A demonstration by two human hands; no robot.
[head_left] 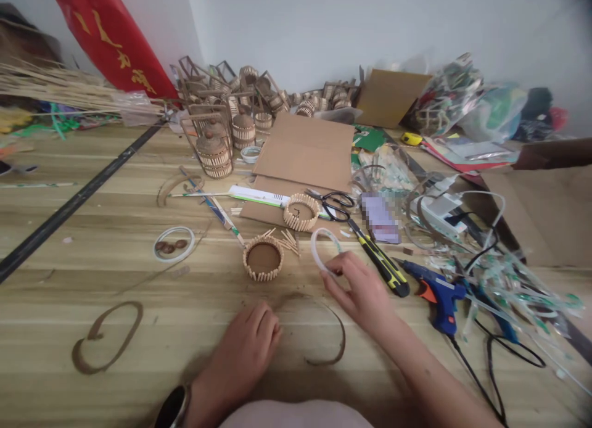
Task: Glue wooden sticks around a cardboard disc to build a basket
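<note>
My right hand [361, 289] pinches the lower edge of a translucent white plastic ring [317, 253] between thumb and finger. My left hand [250, 338] is curled on the table near my body, and whatever its fingers may hold is hidden. A thin curved brown strip [343, 338] lies between my hands. Just beyond my left hand stands a round stick-walled basket [263, 272] with a brown base. A second small stick-walled ring [300, 213] sits farther back, with loose short sticks [290, 242] between the two.
Right of my right hand lie a yellow-black utility knife [380, 258], a blue glue gun [444, 298] with its cord, and tangled clear strips. Scissors [337, 203] and cardboard [305, 150] lie ahead. At left are a white ring [158, 253] around brown discs and a brown coil [87, 369].
</note>
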